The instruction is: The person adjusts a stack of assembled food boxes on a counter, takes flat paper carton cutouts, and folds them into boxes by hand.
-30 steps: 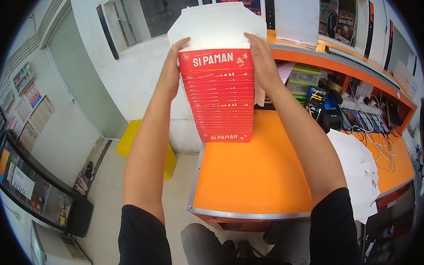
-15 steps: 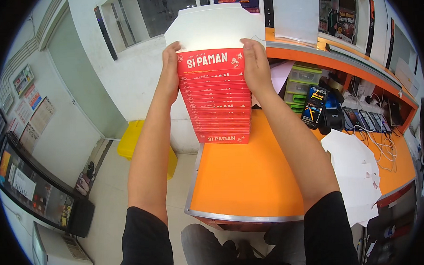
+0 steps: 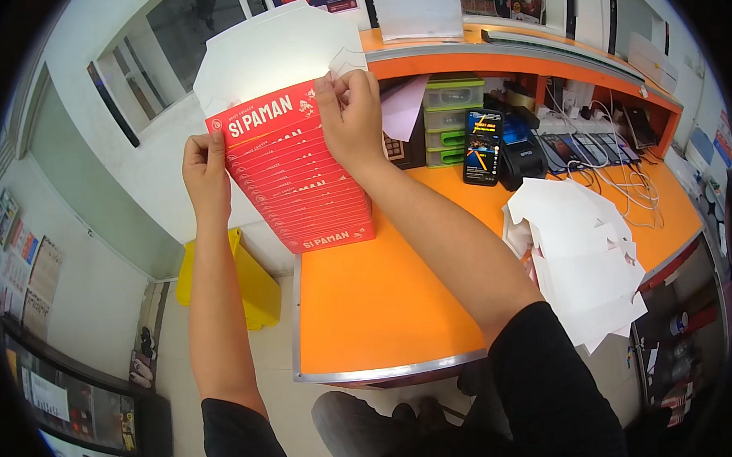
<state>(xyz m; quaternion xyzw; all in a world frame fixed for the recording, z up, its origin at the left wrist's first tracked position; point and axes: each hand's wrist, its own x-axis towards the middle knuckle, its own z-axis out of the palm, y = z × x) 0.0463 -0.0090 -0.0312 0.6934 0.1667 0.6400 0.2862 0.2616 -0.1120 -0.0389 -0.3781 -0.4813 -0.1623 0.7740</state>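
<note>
The left hand (image 3: 206, 171) pinches the left side of the top red box (image 3: 261, 116). The white lid (image 3: 275, 56) is up. Below, a stack of red boxes (image 3: 313, 200) sits on the orange counter (image 3: 369, 317), at its far left corner. The right hand (image 3: 352, 118) holds the top red box's right side, fingers bent. Farther right are a black phone (image 3: 482, 149) and white cardboard sheets (image 3: 586, 257).

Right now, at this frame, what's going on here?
A person's left hand and right hand grip opposite sides of the top red cardboard box, on a tall stack of nested boxes standing on the orange counter. Its white flap is up and open. Flat white cardboard pieces lie to the right.
</note>
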